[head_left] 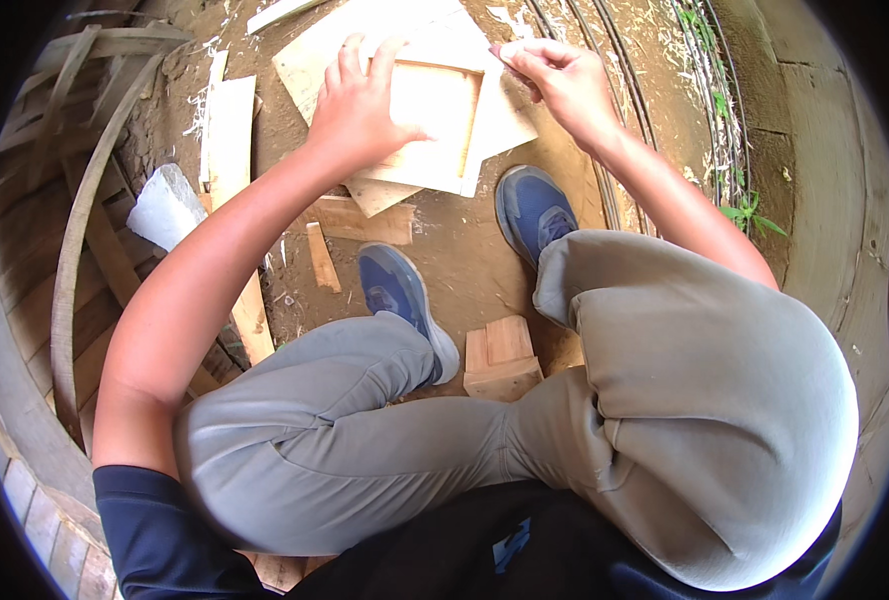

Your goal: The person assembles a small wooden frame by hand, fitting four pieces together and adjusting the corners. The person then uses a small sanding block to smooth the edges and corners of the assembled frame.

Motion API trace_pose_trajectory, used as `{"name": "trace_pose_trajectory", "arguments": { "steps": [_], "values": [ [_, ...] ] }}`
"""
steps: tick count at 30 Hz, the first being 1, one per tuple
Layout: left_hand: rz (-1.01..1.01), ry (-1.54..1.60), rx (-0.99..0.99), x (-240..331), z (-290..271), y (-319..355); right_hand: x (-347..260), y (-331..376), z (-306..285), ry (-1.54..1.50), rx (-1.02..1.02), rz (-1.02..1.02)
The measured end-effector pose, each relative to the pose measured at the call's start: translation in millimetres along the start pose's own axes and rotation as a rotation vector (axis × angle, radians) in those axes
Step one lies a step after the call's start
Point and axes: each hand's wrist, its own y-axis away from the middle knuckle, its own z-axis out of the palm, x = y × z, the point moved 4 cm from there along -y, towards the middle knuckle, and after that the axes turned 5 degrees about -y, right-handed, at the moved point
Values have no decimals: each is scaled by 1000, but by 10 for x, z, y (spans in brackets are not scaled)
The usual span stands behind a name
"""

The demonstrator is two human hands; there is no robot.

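A pale square wooden panel (435, 105) with a raised strip (472, 125) along its edge lies ahead of my feet, on top of other flat boards (300, 68). My left hand (360, 115) rests over its left side with the fingers spread. To the right, past the panel's far corner, my right hand (563, 88) is closed in a pinch. A small dark reddish end (496, 50) pokes out at its fingertips; what it belongs to is too small to tell.
Long planks (232, 140) and a pale stone block (168, 208) lie left. A thin offcut (323, 258) sits near my left shoe (405, 300), a wooden block (503, 358) between my legs. Dark rods (620, 60) run along the right beside a plank wall (825, 160). Shavings litter the dirt.
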Motion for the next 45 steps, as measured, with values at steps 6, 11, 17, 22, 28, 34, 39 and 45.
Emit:
{"name": "trace_pose_trajectory", "arguments": {
  "steps": [6,11,17,22,28,34,39,45],
  "values": [
    [22,3,42,-35,38,2,14,142,30,98,88,-44],
    [14,16,17,-23,20,-5,31,88,118,67,176,-112],
    [19,14,33,4,46,11,69,73,118,8,188,-10],
    [13,6,17,-21,17,12,13,175,130,5,227,76],
    [8,15,18,-46,18,-2,-96,90,153,46,205,70],
    [2,5,4,17,21,-24,-74,158,164,75,277,-13],
    [13,-22,18,-45,23,-2,-68,115,139,-51,244,227],
    [15,-13,-1,-12,-6,2,-46,219,70,-83,222,175]
  ]
}}
